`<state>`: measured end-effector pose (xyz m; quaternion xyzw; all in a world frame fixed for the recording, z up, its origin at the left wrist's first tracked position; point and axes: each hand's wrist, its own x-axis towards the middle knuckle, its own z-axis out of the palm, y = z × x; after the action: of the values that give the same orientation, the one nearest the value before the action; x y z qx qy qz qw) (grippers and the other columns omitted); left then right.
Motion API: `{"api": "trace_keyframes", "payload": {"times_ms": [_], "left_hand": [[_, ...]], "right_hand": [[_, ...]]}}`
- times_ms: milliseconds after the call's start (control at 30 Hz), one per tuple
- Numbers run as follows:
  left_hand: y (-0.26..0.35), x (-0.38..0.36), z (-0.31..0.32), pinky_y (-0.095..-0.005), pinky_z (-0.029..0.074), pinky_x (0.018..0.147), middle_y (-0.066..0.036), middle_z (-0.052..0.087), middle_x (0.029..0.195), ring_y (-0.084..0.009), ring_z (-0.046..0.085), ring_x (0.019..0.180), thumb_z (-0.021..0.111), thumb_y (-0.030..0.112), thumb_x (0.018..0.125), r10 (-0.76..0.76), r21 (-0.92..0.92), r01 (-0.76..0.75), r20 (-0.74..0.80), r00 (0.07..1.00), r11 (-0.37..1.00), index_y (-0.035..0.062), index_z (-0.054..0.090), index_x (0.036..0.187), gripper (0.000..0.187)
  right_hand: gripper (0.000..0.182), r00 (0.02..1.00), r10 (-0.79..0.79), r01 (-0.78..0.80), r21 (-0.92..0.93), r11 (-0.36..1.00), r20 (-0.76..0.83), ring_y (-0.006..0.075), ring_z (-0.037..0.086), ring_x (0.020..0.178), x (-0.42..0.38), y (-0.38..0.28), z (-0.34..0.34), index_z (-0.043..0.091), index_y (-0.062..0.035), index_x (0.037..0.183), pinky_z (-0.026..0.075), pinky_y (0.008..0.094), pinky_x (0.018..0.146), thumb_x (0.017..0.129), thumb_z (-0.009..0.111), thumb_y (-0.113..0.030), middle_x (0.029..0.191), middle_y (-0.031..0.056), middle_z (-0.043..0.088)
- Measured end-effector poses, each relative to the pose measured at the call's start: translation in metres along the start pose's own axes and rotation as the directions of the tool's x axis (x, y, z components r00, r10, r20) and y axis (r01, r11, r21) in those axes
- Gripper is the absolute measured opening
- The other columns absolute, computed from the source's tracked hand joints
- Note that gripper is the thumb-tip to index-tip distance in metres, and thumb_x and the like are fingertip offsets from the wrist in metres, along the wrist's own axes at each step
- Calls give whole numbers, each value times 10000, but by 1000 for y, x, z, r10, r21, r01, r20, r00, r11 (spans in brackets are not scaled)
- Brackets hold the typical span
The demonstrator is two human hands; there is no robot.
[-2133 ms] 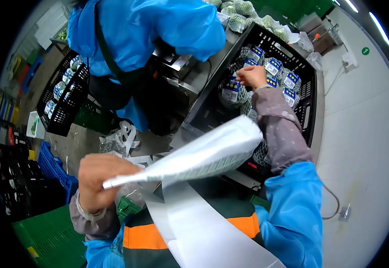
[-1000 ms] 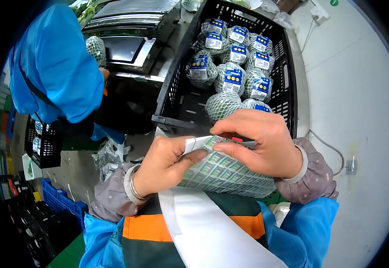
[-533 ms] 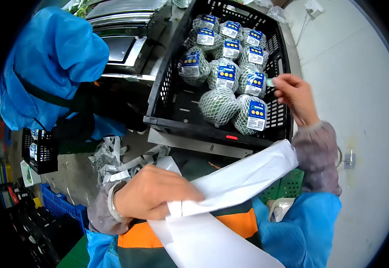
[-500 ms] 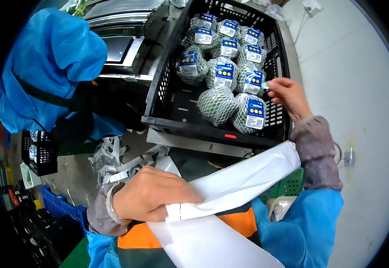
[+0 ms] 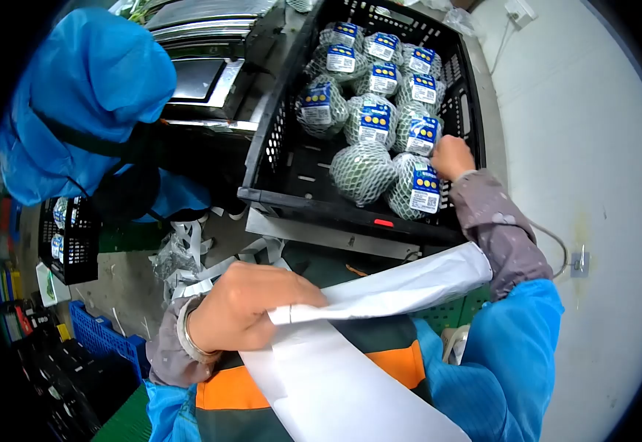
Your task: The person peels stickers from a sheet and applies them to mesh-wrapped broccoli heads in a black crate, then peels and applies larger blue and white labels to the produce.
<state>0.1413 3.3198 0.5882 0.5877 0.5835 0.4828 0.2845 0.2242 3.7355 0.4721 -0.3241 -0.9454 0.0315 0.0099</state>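
Note:
My left hand is closed around a long white paper sheet, which is folded over, with a lower part hanging down across my lap. My right hand reaches inside the right wall of a black plastic crate, fingers curled, against pale green round produce in a white net. Its fingertips are partly hidden. Below it lies a labelled netted piece; beside that is one whose visible side shows no label. Several more netted pieces with blue-and-white labels fill the back of the crate.
At the left, a person in blue workwear is beside a metal machine. White paper strips litter the floor. Further left are a smaller black crate and a blue crate. A white wall bounds the right.
My right hand has moved down and left, from beside the crate wall with a small pale piece in its pinch to against the netted produce. My left hand still grips the paper, slightly higher.

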Motion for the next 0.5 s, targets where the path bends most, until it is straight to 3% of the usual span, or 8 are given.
{"api": "trace_keyframes", "payload": {"times_ms": [33,100,200,233,267,300,367,500], "left_hand": [[-2,-3,-1,-314,540,691,-153,677,869,-263,674,764,581,8,721,-13,-17,12,-53,999,1000,-6,678,899,204],[-1,-6,-5,-299,539,657,-168,673,845,-259,674,737,593,12,739,-105,-37,102,-95,990,994,-21,675,882,168],[-1,-3,-10,-270,466,549,-138,635,718,-223,618,603,586,7,804,-223,-51,217,-197,955,975,-35,636,883,103],[-2,-2,-11,-265,460,553,-138,633,711,-205,616,603,578,17,822,-277,-88,264,-209,938,960,-40,634,902,112],[-1,2,-11,-255,465,578,-136,645,740,-166,616,625,571,30,838,-276,-127,252,-232,933,959,-45,627,944,141],[-3,3,-9,-251,475,608,-137,658,779,-151,623,666,568,28,839,-266,-151,233,-259,928,961,-39,624,983,168],[-5,3,-4,-247,481,640,-122,658,768,-158,630,691,590,33,829,-330,-282,246,-305,893,927,-37,626,951,146],[-9,13,11,-237,469,604,-95,633,696,-142,626,657,655,62,796,-122,-109,72,-590,798,991,-23,621,858,111]], "right_hand": [[184,1000,6,-6,0,1000,-13,197,626,523,5,-7,-12,652,6,712,513,312,556,722,699,-172,601,128,629],[217,962,4,-167,579,798,271,188,661,665,-9,-37,-75,642,30,873,526,342,579,781,666,-165,785,121,660],[237,887,-432,70,878,473,161,109,617,686,-57,-94,-144,618,13,1001,492,235,603,832,631,-153,808,61,646],[303,823,-553,147,895,422,126,136,622,749,-77,-114,-156,605,14,1038,490,248,667,800,668,-163,856,74,651],[435,654,-756,524,740,422,-32,191,624,805,-87,-130,-165,573,14,1093,495,298,722,748,726,-202,914,100,650],[574,551,-831,617,710,339,-83,234,618,869,-100,-143,-167,535,-11,1158,489,339,759,692,772,-249,948,115,644],[492,526,-848,607,727,323,-62,311,624,797,-116,-159,-155,548,-38,1135,493,336,694,702,736,-180,928,146,635],[301,498,-867,548,767,334,22,325,620,691,-116,-164,-140,587,-30,1063,483,344,605,770,640,-75,802,165,630]]}}
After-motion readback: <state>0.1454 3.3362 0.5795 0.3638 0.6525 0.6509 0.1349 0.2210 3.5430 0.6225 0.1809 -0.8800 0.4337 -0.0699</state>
